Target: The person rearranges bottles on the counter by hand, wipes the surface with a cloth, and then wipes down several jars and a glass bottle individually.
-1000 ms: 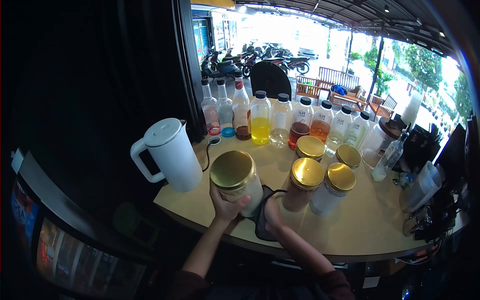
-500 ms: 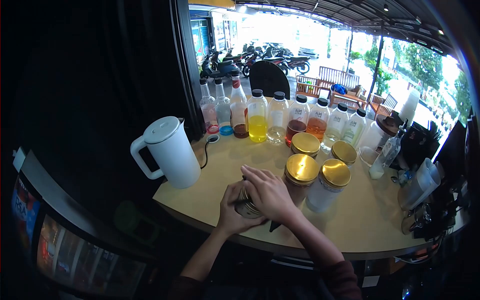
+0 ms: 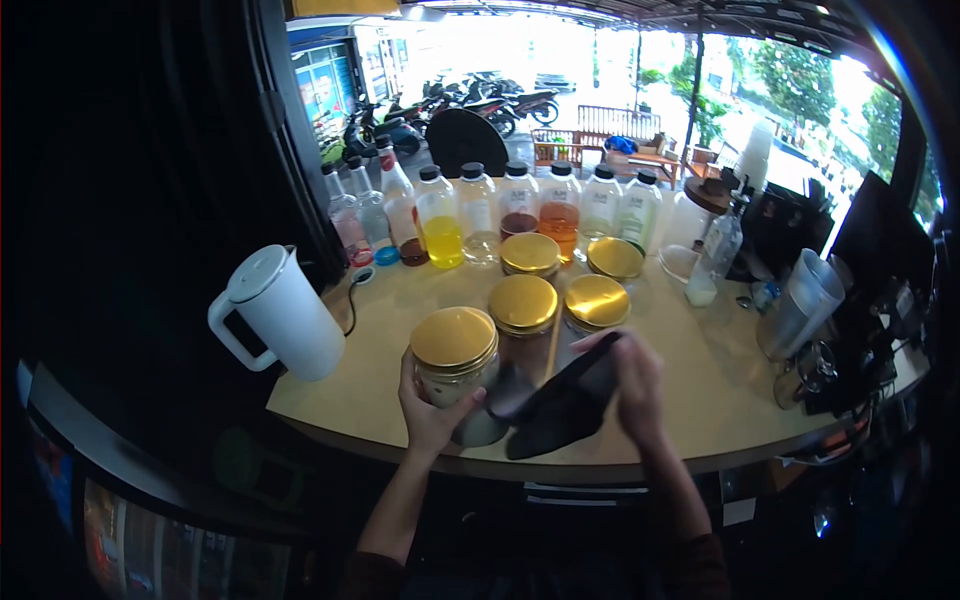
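My left hand (image 3: 432,420) is wrapped round the side of a glass jar (image 3: 460,385) with a gold lid, near the table's front edge. My right hand (image 3: 638,385) grips a dark cloth (image 3: 570,405), which is blurred by motion and hangs beside the jar's lower right side. Behind the cloth, a thin wooden stick (image 3: 554,345) shows in part. Just beyond my hands stand several more gold-lidded jars, one of them (image 3: 523,305) closest to the held jar.
A white kettle (image 3: 285,315) stands at the table's left. Along the back is a row of bottles, one with yellow liquid (image 3: 441,225). At the right are a clear pitcher (image 3: 803,305) and a glass mug (image 3: 806,375).
My right hand has come off the jar and moved right with the dark cloth. The held jar's gold lid now shows. The view has turned to the right.
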Motion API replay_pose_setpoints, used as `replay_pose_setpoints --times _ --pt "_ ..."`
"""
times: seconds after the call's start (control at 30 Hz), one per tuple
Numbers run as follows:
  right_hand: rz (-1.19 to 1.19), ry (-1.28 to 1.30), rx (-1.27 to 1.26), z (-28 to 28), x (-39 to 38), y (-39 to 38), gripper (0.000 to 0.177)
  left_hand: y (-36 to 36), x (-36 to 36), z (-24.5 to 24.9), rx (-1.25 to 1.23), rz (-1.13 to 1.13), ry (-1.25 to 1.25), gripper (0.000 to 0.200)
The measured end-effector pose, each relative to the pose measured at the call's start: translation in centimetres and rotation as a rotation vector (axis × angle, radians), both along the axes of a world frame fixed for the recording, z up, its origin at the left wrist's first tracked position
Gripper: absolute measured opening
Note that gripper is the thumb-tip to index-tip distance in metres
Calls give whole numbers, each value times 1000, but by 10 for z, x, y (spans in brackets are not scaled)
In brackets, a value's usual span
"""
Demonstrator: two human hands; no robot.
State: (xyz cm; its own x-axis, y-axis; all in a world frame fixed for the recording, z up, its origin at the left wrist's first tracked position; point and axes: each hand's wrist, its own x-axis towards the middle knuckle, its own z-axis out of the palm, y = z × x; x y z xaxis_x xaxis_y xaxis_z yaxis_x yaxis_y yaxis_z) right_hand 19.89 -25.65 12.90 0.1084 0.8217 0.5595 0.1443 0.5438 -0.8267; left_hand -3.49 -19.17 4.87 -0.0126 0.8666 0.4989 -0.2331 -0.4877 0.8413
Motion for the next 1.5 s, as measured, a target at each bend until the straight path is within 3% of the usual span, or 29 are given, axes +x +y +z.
replay_pose_setpoints --times 0.07,0.17,0.27,0.53,0.6,0.67,0.8,0.87,0.9,0.93,1.0,1.03,1.2,1.23,1.27,1.33,1.4,1.47,1.5 --pt "-158 -35 -45 13 29 -12 33 -5 20 3 15 -70 56 84" --pt "-218 -153 -26 33 54 -33 30 -11 52 5 48 -80 140 86" --pt "-219 -242 -194 44 76 -51 25 -18 84 2 50 -94 162 89" --pt "115 92 -300 54 119 -58 29 -30 122 -16 79 4 158 91" --pt "345 303 -306 52 111 -52 29 -31 118 -14 98 54 251 91" --pt "472 321 -309 49 105 -45 29 -36 108 -11 114 122 350 91" --pt "678 416 -333 55 72 -40 27 -59 83 11 207 363 242 85" --pt "662 398 -392 55 52 -38 23 -78 67 31 370 -67 109 78" --pt "655 309 -394 54 45 -37 20 -90 65 51 379 -141 157 59" --pt "680 303 -396 55 37 -37 20 -93 56 56 380 -116 162 59" --pt "615 65 -276 59 21 -42 19 -97 32 64 247 -199 491 42" --pt "586 26 -199 62 12 -45 19 -97 22 70 177 -194 411 27" --pt "534 -111 -190 58 -30 -40 14 -80 -65 68 -31 -122 349 10" --pt "424 -228 20 56 -44 -35 13 -76 -74 70 5 -85 336 7" --pt "308 -340 230 54 -58 -30 13 -67 -90 65 9 -82 338 7" --pt "201 -341 266 50 -85 -19 13 -42 -127 50 -65 -108 181 15" --pt "167 -368 48 47 -112 -1 12 -34 -139 67 -103 -78 194 23" --pt "207 -265 44 30 -141 28 13 -20 -161 75 -144 26 212 23" --pt "351 -82 -148 28 -156 39 15 -8 -175 72 -80 93 257 24"
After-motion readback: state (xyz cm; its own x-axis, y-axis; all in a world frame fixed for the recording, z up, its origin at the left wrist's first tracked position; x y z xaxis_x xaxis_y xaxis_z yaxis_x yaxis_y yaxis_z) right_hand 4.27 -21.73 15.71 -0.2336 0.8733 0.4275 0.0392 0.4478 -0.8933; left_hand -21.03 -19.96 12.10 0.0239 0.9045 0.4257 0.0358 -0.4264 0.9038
